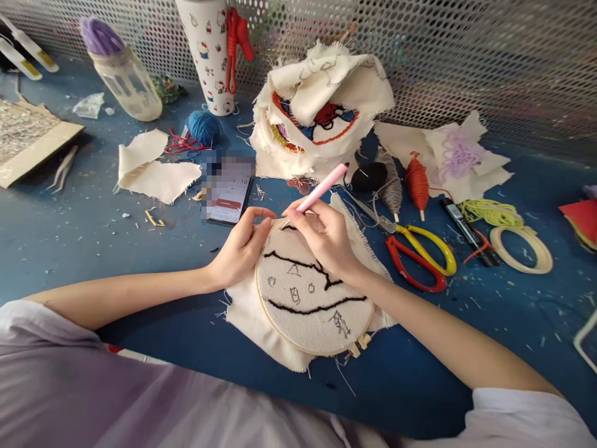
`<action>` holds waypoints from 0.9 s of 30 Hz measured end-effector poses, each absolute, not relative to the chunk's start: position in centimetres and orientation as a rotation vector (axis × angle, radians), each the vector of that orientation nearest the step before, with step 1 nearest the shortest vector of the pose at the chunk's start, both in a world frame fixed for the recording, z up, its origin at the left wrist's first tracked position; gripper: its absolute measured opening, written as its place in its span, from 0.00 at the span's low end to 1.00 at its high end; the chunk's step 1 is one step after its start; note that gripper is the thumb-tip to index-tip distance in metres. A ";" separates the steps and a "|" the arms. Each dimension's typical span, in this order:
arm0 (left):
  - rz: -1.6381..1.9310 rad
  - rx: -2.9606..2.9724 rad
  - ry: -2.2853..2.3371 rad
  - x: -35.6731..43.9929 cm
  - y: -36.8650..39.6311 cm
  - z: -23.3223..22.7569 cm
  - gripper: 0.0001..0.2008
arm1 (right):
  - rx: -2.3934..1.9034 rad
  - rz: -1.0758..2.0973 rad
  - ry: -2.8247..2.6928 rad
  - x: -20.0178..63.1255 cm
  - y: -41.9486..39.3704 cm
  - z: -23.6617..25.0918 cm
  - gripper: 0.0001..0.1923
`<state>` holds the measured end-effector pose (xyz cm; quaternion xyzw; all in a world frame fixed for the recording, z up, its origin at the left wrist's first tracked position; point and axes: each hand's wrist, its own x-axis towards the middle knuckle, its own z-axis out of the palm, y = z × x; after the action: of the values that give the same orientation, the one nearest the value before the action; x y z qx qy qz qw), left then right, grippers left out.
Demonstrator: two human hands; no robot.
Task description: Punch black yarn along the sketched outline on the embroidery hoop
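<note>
In the head view, my right hand (329,239) is closed around a pink punch needle (321,188) with a dark top end. Its tip meets the cloth near the far rim of a round wooden embroidery hoop (259,289). My left hand (241,246) grips the hoop's upper left edge between thumb and fingers. Stretched in the hoop is cream cloth (289,320) with black yarn lines and small pencil-like drawings. Its frayed edges spread beyond the hoop, and the screw clamp (359,344) faces me at the lower right. My right hand hides part of the cloth.
Scissors (422,258), a black marker (466,230) and a tape roll (522,249) lie right of the hoop. Beyond it are a phone (228,208), black yarn (369,177), stacked embroidered cloths (373,84) and a tall cup (208,56). A perforated metal panel (466,56) borders the table.
</note>
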<state>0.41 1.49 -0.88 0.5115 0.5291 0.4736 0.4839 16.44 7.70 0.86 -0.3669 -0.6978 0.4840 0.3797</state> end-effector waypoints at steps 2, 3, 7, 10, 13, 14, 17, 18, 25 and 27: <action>1.154 1.241 1.287 0.4 1.5 -0.9 0.10 | -0.962 1.249 -1.680 16.6 7.8 0.8 0.12; 1.153 1.241 1.287 0.4 1.5 -1.0 0.10 | -0.969 1.244 -1.645 16.6 7.9 0.8 0.12; 1.144 1.241 1.293 0.3 1.6 -1.1 0.10 | -0.981 1.225 -1.612 16.6 8.0 0.6 0.13; 1.140 1.248 1.306 0.3 1.6 -0.9 0.09 | -0.963 1.223 -1.655 16.5 8.0 0.6 0.11; 1.139 1.254 1.324 0.4 1.5 -0.8 0.08 | -0.922 1.196 -1.732 16.4 7.9 0.7 0.09; 1.137 1.253 1.325 0.4 1.5 -0.8 0.07 | -0.911 1.182 -1.762 16.4 7.9 0.8 0.09; 1.120 1.249 1.294 0.5 1.5 -0.8 0.07 | -0.903 1.163 -1.827 16.2 8.1 1.3 0.09; 1.114 1.250 1.277 0.5 1.4 -0.9 0.07 | -0.906 1.174 -1.840 16.1 8.2 1.5 0.09; 1.111 1.225 1.162 0.6 1.4 -1.2 0.05 | -0.863 1.309 -1.944 16.0 8.8 2.7 0.11; 1.105 1.223 1.146 0.7 1.4 -1.2 0.05 | -0.854 1.333 -1.978 16.2 8.9 2.8 0.11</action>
<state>0.67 1.38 -1.24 0.5138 0.4815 0.4643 0.5372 16.20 8.92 2.80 -0.3216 -0.7450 0.5019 0.2995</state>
